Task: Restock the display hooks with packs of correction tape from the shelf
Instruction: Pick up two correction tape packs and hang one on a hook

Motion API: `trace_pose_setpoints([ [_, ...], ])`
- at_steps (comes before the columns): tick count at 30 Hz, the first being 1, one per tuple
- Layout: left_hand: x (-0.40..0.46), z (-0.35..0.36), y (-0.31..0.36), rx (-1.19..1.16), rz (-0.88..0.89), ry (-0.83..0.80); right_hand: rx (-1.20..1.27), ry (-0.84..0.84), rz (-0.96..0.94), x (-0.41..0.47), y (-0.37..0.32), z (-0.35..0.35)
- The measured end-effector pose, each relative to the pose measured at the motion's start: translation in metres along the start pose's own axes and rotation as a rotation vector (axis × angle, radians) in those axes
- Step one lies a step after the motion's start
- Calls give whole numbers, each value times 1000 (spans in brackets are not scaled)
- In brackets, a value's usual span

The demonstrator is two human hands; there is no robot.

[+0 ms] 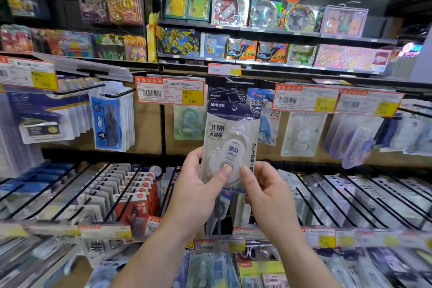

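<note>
Head view: I see stationery aisle, pegboard wall with hooks, toy boxes on shelves above. One correction tape pack held upright before matching hung packs, reading "M&G", "30米". Price tag reads 6.80. My two hands pinch pack's bottom: left hand, right hand.

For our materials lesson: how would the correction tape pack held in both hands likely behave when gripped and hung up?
The correction tape pack is a flat card with a clear blister, so probably light and fairly stiff, though it may flex. The left hand and right hand grip only its lower end, yet it stands upright. The glossy plastic might be slippery.
</note>
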State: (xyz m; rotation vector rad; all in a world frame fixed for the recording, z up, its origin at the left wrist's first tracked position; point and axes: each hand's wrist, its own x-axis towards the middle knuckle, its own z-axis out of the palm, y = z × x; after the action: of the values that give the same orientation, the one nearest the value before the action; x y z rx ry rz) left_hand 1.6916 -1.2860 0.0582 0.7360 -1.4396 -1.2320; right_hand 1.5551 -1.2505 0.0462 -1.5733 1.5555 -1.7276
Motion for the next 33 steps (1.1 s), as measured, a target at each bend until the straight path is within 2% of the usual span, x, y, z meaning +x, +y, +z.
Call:
trace_pose_setpoints([
  [8,7,-2,-8,44,-3,8,-19,-36,31,5,12,-2],
  [19,19,-9,-27,255,-10,193,-61,-15,54,17,25,1],
  [33,76,-2,-33,382,39,228,-245,6,103,76,49,14],
])
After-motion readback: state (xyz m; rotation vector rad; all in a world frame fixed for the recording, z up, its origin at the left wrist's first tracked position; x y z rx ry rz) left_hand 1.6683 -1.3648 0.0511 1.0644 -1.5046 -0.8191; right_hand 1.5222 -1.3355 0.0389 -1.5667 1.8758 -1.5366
